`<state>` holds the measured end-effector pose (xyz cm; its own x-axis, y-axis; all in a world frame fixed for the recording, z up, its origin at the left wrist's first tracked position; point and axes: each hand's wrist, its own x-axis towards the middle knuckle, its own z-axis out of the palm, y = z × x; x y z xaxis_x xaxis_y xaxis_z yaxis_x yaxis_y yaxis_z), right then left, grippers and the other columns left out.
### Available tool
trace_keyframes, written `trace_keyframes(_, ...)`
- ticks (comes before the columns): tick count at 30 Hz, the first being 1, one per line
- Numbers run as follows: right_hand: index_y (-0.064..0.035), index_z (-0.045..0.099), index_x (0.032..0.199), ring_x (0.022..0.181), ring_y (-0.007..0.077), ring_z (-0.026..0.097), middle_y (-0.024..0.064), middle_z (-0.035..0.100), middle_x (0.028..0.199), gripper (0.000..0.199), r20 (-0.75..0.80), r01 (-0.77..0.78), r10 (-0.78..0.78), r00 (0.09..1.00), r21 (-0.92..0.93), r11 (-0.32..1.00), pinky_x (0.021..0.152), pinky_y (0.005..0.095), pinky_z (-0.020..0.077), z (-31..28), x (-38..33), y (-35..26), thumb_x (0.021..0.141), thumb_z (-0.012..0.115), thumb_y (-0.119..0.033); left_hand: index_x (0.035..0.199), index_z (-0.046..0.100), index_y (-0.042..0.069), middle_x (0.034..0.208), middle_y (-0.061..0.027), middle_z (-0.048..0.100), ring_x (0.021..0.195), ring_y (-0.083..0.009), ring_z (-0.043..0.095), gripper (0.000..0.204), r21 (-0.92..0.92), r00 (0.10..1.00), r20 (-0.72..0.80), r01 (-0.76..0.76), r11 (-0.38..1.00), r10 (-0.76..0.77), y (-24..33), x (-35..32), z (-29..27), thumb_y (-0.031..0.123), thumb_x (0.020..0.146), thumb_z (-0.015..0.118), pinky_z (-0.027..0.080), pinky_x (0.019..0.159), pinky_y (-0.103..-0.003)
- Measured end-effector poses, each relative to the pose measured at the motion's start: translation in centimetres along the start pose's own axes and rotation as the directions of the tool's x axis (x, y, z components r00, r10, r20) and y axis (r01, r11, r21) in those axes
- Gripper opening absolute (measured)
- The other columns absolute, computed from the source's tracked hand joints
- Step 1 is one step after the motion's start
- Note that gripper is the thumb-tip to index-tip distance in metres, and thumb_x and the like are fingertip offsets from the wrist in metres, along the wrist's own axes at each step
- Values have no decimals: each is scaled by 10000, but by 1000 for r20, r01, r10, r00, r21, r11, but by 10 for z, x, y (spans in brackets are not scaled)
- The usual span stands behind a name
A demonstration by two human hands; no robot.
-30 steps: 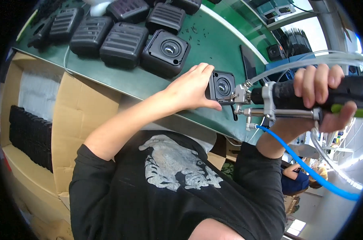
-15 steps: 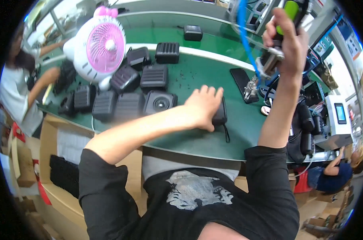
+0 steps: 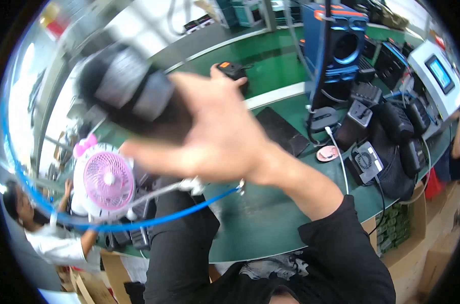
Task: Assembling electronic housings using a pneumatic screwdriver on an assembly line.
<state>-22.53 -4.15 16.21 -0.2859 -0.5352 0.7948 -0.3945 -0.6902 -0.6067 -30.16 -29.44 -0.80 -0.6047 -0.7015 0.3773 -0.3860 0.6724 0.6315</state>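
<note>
Raising a blurred dark tool [image 3: 133, 99] w/ right hand [image 3: 214, 137], fingers wrapped round it; left hand hidden, can't tell. Next: probably lowering it carefully to the tabletop [image 3: 270, 213].

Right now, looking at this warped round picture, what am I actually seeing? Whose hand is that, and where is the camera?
There is no machine here. A person wears a wide-angle camera on the head, looking down, and that bends the edges. The big hand in the middle is the person's own right hand, raised close to the lens and seemingly gripping a dark tool, which is too blurred to tell more. A blue hose loops below it. The left hand is out of sight. Underneath is a green workbench carrying a pink desk fan, black boxes and a white device with a screen. Another person works at the lower left.
</note>
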Motion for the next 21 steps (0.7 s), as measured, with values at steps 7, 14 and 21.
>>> trace_keyframes(7,80,582,814,742,444,681,260,640,697,501,141,-181,171,975,65,981,734,473,547,-17,0,-5,672,805,-346,1490,323,31,1452,-222,423,1289,-399,449,1161,828,971,186,-236,509,148,-28,16,-28,729,661,742,422,1013,-545)
trace_keyframes(14,97,578,761,645,420,664,252,618,650,499,62,-60,53,997,119,991,640,454,556,-1,-3,-5,653,806,-333,1334,426,-10,1177,-189,592,1082,-364,614,856,924,983,165,-181,336,75,-79,6,-53,557,778,746,589,758,-435)
trace_keyframes(21,105,595,767,668,402,669,239,630,677,500,67,-56,47,997,136,989,667,437,562,1,-3,-8,643,802,-334,1425,360,-33,1038,-244,654,890,-362,694,841,847,882,470,-459,267,25,-100,49,-50,429,816,709,589,757,-421)
